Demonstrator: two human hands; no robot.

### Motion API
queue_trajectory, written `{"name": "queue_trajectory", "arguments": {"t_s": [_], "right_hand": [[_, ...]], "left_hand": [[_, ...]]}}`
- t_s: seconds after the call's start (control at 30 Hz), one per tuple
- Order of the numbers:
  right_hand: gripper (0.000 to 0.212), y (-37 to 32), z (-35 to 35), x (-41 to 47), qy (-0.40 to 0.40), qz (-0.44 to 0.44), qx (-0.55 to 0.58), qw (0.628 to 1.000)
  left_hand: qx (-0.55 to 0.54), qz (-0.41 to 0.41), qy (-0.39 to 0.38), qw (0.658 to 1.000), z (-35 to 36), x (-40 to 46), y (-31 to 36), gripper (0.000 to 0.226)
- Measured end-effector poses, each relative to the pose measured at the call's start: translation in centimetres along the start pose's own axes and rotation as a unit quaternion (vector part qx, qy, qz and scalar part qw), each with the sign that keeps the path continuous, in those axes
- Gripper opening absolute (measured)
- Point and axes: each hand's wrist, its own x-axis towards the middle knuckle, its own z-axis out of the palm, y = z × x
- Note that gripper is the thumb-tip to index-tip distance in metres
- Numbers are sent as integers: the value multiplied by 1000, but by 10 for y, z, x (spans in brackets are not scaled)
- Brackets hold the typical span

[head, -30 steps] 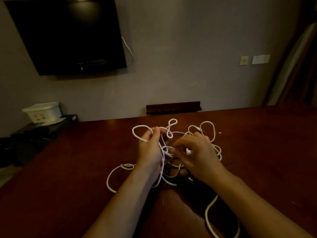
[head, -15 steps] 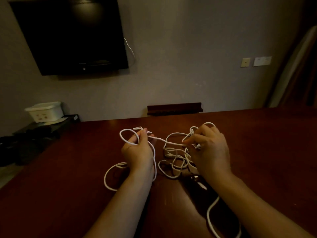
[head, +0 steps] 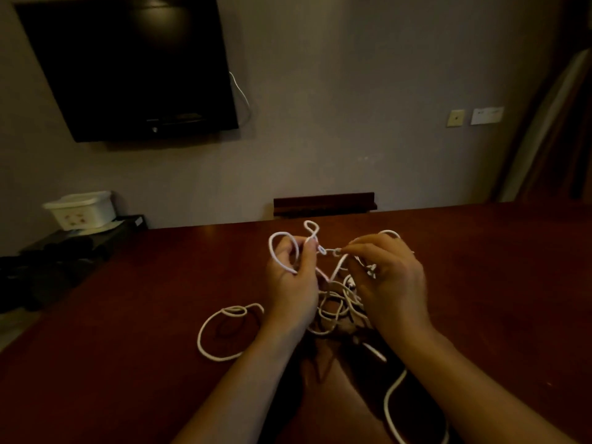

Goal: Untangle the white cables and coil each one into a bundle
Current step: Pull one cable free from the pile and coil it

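Observation:
A tangle of white cables [head: 333, 307] lies on the dark red table [head: 128, 363] between my hands. My left hand [head: 293, 283] is raised above the table and pinches a cable strand, with a loop [head: 282, 251] draped over its fingers and a small loop [head: 311, 228] standing above it. My right hand [head: 389, 283] pinches another strand close to the left fingertips, where a small knot [head: 330, 251] sits. One loop [head: 224, 334] lies flat on the table to the left. A strand [head: 392, 398] trails toward the near edge under my right forearm.
A dark TV [head: 128, 65] hangs on the wall at the back left. A white box [head: 81, 208] sits on a low dark stand [head: 80, 245] left of the table. A dark wooden piece [head: 323, 203] stands behind the table's far edge. Wall plates [head: 474, 116] are at right.
My hands have come back together from a spread position. The stretched strand between them has gone slack into a small knot, and a small loop now stands above my left fingers.

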Motion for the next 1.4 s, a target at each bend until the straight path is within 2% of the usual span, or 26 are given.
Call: {"name": "queue_trajectory", "arguments": {"t_s": [0.2,0.33,0.43,0.5,0.6,0.73,0.8,0.87,0.93,1.0,1.07,1.17,1.27,1.37,1.4], "right_hand": [[26,2,-3,-1,-5,-4,64,998],[47,-6,-3,-1,-33,32,152,987],[55,-12,-2,0,-63,30,187,980],[64,-15,-3,1,-73,35,218,973],[70,-18,0,0,-80,27,221,972],[64,-17,6,-3,-50,-21,111,992],[64,-14,3,-3,-43,1,63,997],[55,-10,-2,-1,-70,56,31,996],[36,-7,-3,-1,-126,82,28,988],[25,-5,-3,-1,-182,107,59,976],[22,-4,-1,-1,-232,105,30,967],[14,-2,0,-2,-282,104,6,954],[9,-2,2,-2,-243,131,38,960],[0,-7,-2,3,-155,206,155,954],[1,-8,-3,5,-145,220,193,945]], "left_hand": [[37,-5,-138,990,4,-13,9,29],[92,-6,-131,987,2,-9,9,10],[8,-47,-129,991,2,-11,14,10],[-6,-33,-111,993,0,-10,16,15],[22,15,-75,997,0,-10,17,6],[132,131,-34,982,5,-19,13,13],[163,160,5,974,2,-15,11,16],[133,125,44,982,-1,-7,10,19],[25,40,46,998,-4,1,11,13],[-81,-35,58,994,-6,6,11,10],[-120,-59,82,988,-8,11,12,14],[-174,-51,110,977,-10,16,14,21],[-197,-58,109,973,-11,17,16,22],[-77,-38,81,993,-11,13,14,1],[-28,-25,64,997,-11,10,14,9]]}}
